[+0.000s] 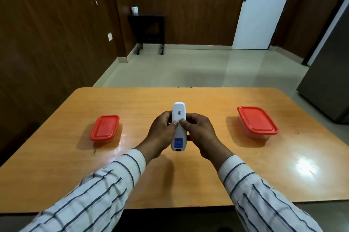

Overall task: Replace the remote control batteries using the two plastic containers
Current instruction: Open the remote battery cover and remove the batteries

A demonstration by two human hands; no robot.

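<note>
Both hands hold a white remote control (pixel 178 118) above the middle of an orange-brown wooden table (pixel 170 180). The remote lies lengthwise, one end pointing away from the person and the other toward them, with its back side turned up; a small dark mark shows near the far end, and a blue label (pixel 178 143) sits near the close end. The left hand (pixel 160 135) wraps around the remote's left edge, and the right hand (pixel 201 135) wraps around its right edge, fingers curled underneath. The two thumbs meet side by side on the upper face, about halfway along the body, pressing on the back panel. Whether the battery cover has shifted cannot be told.

Two plastic containers with red lids stand on the table, well apart from the remote. The left container (pixel 104 127) is the smaller looking one and sits to the left of the hands. The right container (pixel 257 122) sits farther right and slightly farther away, its clear body showing below the lid. Both lids are on.

Striped white sleeves (pixel 98 190) cover both forearms.
</note>
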